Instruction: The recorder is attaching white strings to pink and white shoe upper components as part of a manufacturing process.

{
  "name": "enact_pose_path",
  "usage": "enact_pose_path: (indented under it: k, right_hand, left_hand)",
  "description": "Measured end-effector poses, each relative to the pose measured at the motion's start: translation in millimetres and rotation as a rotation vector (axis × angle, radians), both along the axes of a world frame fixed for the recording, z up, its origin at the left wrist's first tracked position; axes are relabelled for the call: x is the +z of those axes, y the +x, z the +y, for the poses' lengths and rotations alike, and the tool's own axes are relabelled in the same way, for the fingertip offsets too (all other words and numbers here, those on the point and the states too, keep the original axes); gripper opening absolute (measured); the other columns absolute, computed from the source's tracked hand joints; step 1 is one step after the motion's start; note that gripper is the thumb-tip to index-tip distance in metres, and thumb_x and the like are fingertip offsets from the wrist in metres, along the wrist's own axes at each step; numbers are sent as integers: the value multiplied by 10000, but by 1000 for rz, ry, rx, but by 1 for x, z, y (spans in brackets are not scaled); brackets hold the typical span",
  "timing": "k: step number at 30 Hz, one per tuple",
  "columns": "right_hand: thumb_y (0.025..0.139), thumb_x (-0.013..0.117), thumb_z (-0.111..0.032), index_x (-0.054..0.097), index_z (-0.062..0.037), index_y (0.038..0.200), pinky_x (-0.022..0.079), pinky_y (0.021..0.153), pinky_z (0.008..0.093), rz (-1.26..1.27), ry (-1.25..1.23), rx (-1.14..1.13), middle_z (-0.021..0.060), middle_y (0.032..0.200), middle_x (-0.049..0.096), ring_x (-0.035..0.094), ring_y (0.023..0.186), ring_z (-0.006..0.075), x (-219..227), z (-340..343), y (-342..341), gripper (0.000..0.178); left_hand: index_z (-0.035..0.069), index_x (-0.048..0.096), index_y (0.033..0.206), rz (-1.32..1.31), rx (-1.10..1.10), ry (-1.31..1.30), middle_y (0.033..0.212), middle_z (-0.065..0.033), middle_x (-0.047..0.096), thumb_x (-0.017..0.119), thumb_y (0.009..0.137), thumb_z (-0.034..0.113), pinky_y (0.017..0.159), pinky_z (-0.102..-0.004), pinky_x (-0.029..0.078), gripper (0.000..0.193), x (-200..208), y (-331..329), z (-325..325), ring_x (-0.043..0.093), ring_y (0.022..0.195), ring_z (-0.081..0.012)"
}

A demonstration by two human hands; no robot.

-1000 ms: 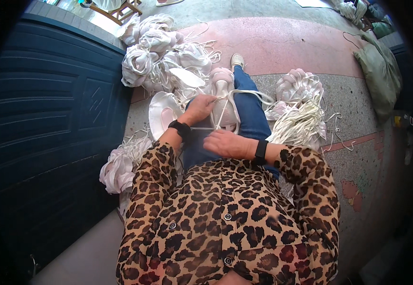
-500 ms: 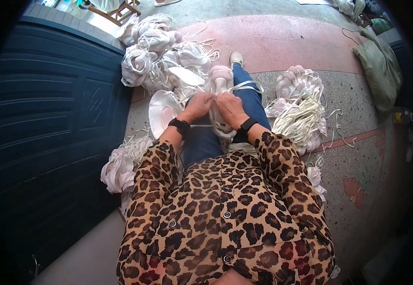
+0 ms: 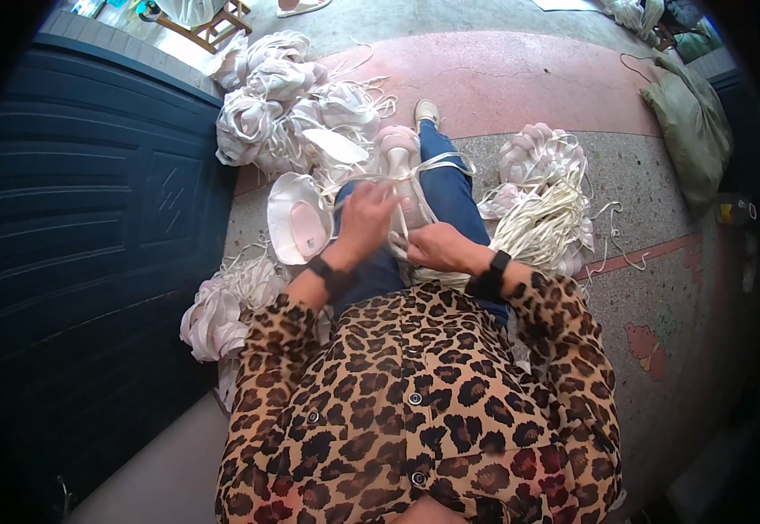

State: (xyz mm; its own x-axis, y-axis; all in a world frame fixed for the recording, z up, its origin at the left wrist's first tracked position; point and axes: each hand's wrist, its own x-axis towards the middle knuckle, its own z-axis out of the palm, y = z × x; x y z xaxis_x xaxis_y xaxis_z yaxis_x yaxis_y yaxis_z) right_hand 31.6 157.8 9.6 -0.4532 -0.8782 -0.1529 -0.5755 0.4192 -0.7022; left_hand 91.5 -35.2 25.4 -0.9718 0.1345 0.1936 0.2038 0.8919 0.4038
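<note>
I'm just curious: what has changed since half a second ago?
The hands were together over the pink-and-white shoe upper. Now they're apart: the right hand has drawn back toward the body, a white lace at its fingertips. The left hand stays by the upper's left side; whether it grips anything is unclear. The laced heap at upper left looks unchanged.

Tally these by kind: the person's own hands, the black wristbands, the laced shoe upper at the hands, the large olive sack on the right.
Hands: 2, left hand and right hand
Black wristbands: 2, one per wrist
Laced shoe upper: 1
Large olive sack: 1
Total: 6
</note>
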Motion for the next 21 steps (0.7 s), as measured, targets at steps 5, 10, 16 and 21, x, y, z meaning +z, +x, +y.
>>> enact_pose_path:
  k: [5, 10, 16, 21]
  right_hand:
    - [962, 511, -229, 649, 9, 907, 517, 721, 433, -207, -225, -274, 217, 838, 656, 638, 781, 394, 21, 8, -31, 280]
    - [1017, 521, -235, 666, 27, 1002, 494, 748, 329, -620, -438, -694, 116, 841, 641, 607, 774, 227, 0, -18, -48, 300]
    - [990, 605, -237, 700, 28, 1076, 488, 754, 296, -436, -545, -698, 124, 896, 674, 619, 815, 175, 3, -29, -45, 294]
    - [978, 638, -232, 699, 16, 1131, 485, 773, 287, -458, -599, -676, 122, 955, 688, 617, 851, 150, 7, -30, -39, 297]
  left_hand:
    - [81, 721, 1013, -38, -51, 192, 911, -76, 700, 706, 835, 121, 808, -406, 488, 183, -6, -13, 1, 609, 924, -306]
    - [2, 723, 996, -150, 322, 642, 819, -150, 690, 671, 920, 197, 732, -373, 495, 215, -2, -35, 13, 640, 781, -280]
    - [6, 721, 1053, -21, 326, 521, 789, -121, 698, 656, 953, 233, 704, -327, 507, 256, -2, -36, 20, 655, 727, -202]
    - [17, 723, 1057, -92, 351, 554, 788, -123, 706, 638, 963, 237, 713, -335, 507, 254, -1, -33, 20, 664, 741, -221]
